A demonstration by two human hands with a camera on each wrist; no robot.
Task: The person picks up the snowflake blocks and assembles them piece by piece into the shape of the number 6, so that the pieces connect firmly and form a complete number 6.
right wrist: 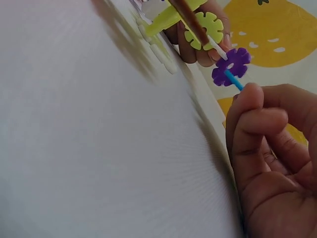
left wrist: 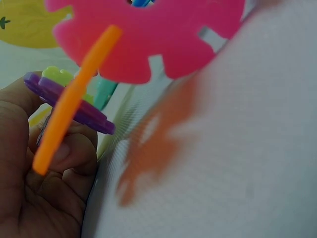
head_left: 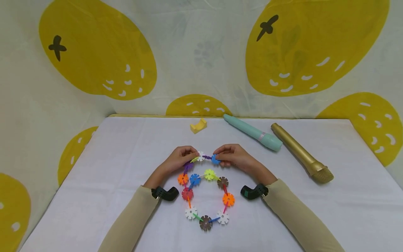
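Note:
Colourful notched snowflake discs are linked into a ring on the table, with a short chain branching off its upper left. My left hand [head_left: 183,156] pinches that chain at a white snowflake disc [head_left: 200,156], beside a yellow-green one [right wrist: 204,30]. Between the hands a purple snowflake disc [right wrist: 240,58] joins the white disc to a blue snowflake disc [head_left: 215,159]. Thumb and fingertips of my right hand [head_left: 234,156] pinch this blue disc, hiding most of it in the right wrist view. Nearer the left wrist are another purple disc [left wrist: 69,103] and a pink-red disc [left wrist: 148,44].
Behind the hands lies a small yellow curved block [head_left: 198,126]. A mint-green toy microphone [head_left: 252,131] and a gold microphone [head_left: 300,152] rest to the right. The white-covered table [head_left: 110,168] ends at a patterned cloth backdrop [head_left: 201,45].

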